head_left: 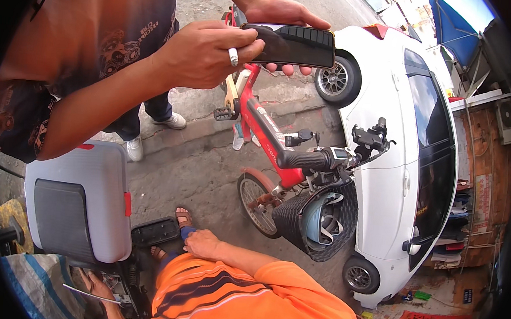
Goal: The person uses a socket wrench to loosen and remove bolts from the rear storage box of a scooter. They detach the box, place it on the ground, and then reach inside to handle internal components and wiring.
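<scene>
My left hand (94, 290) is low at the left among the exposed parts of a dark machine (131, 280), fingers apart, with a thin pale strip (75, 292) crossing near it. My right hand (202, 244) rests curled at my blue-clad knee (188, 232), below my orange striped shirt; what its fingertips hold, if anything, is hidden. Above, a standing person holds a black phone (292, 45) in one hand (276, 9); their other hand (215, 52), with a cigarette (233, 56), touches its screen. A grey box with red latches (105, 179) sits above my left hand.
A red bicycle (252, 109) with a black mesh basket (345, 223) stands ahead. Beyond it is a white car (384, 167). A wooden wall (481, 202) with an outdoor unit (506, 122) is at the right, a blue awning (456, 31) at top right, a striped sack (31, 286) at lower left.
</scene>
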Available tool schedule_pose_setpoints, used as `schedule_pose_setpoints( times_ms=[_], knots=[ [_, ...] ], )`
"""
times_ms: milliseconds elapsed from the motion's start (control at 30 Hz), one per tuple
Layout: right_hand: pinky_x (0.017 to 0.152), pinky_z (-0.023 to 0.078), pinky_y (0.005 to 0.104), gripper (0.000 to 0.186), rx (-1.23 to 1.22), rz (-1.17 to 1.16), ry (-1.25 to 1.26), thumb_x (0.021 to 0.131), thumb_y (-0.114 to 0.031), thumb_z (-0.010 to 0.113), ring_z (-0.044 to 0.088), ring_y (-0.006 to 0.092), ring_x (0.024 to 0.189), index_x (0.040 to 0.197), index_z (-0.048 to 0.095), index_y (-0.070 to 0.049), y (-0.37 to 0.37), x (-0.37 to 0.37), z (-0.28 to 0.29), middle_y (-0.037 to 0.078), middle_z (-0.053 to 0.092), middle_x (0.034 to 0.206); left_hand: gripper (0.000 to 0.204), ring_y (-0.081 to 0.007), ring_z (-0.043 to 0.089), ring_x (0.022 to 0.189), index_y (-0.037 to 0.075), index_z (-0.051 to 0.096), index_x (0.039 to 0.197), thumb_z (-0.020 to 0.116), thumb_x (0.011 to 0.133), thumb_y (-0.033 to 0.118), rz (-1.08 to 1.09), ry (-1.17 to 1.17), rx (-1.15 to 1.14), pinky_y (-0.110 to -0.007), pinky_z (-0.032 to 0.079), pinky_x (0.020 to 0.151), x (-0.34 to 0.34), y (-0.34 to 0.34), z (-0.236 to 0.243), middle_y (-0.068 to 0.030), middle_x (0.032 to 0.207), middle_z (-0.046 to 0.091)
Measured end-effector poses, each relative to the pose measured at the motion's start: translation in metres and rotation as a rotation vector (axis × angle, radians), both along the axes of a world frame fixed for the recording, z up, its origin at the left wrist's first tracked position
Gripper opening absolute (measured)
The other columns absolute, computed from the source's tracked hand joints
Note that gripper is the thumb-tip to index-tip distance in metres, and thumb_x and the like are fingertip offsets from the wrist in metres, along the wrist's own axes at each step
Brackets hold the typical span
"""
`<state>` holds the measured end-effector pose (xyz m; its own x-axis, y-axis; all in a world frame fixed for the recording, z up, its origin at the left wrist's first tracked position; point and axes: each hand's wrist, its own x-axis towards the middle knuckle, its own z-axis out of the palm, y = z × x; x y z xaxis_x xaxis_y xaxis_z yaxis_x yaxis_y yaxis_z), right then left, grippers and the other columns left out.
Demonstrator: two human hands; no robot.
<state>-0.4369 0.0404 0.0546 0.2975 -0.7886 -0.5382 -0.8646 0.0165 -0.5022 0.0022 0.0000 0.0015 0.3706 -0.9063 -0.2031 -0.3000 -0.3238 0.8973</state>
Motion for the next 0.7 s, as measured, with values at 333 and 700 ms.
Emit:
schedule_pose_setpoints(
  times_ms=[333, 700],
  knots=[
    [0.075, 0.053, 0.0467, 0.035, 0.019, -0.024, 0.005, 0.091, -0.034, 0.056, 0.066, 0.0361, 0.085, 0.085, 0.068, -0.002, -0.001, -0.006, 0.007, 0.018, 0.067, 0.089, 0.051, -0.0287, 0.052, 0.121, 0.002, 0.031, 0.149, 0.041, 0.1, 0.013, 0.055, 0.074, -0.073, -0.035, 0.044, 0.1, -0.022, -0.002, 0.011, -0.0196, 0.142, 0.044],
    [0.075, 0.053, 0.0457, 0.029, -0.05, 0.012, 0.024, 0.087, -0.031, 0.06, 0.067, 0.0346, 0.085, 0.086, 0.069, -0.004, 0.005, -0.007, -0.004, 0.017, 0.068, 0.089, 0.051, -0.0302, 0.05, 0.124, 0.002, 0.029, 0.149, 0.038, 0.1, 0.01, 0.064, 0.198, -0.033, -0.038, 0.042, 0.104, -0.006, 0.001, -0.007, -0.0215, 0.143, 0.041]
  ],
)
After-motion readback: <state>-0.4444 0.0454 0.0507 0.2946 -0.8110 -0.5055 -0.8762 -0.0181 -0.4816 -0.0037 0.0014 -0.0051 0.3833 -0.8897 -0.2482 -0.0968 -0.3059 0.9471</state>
